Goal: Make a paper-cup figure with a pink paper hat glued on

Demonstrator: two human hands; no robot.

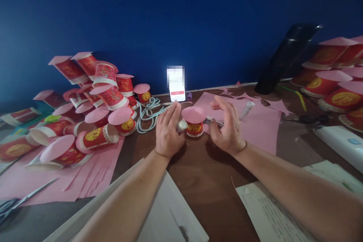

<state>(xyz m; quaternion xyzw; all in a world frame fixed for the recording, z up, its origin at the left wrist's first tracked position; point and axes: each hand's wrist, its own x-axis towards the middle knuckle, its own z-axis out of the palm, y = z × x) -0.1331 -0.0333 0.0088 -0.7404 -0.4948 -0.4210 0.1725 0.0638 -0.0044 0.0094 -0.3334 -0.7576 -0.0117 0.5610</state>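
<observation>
A small red paper cup (194, 127) stands upside down on the brown table (210, 174), with a pink paper disc (193, 114) on top. My left hand (167, 132) is just left of it, fingers stretched upward, and a whitish glue stick (182, 125) pokes out from under its thumb side. My right hand (227, 128) hovers just right of the cup with fingers spread and nothing in them. A dark thin tool (212, 121) lies behind the right thumb.
A pile of red cups with pink discs (93, 113) fills the left, on pink paper with scissors (17, 202). Behind are a lit phone (177, 83), a coiled cable (147, 113) and a pink sheet (255, 124). More cups (334, 87) stand right; white papers (272, 208) lie near.
</observation>
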